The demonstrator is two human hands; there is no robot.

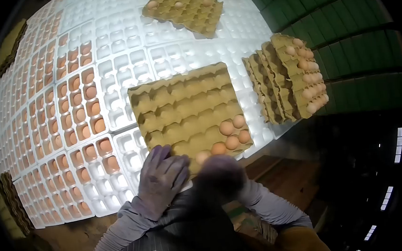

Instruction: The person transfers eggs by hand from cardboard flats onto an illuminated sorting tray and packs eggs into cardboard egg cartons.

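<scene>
A brown cardboard egg tray (185, 105) lies in front of me on white plastic egg packs, with several brown eggs (231, 143) in its near right corner. My left hand (161, 178), in a purple-grey glove, is at the tray's near left edge; its fingers are curled and what they hold, if anything, is hidden. At the near edge, beside the eggs, my gloved right hand (221, 176) is smeared by motion and dark, so its fingers do not show clearly. One egg (203, 157) shows just above that hand.
White egg packs (123, 68) cover the table, those on the left filled with eggs. A stack of cardboard trays (275, 84) with eggs on top stands at right. Another tray (185, 13) with 3 eggs lies at the back. Green crates (329, 16) line the right side.
</scene>
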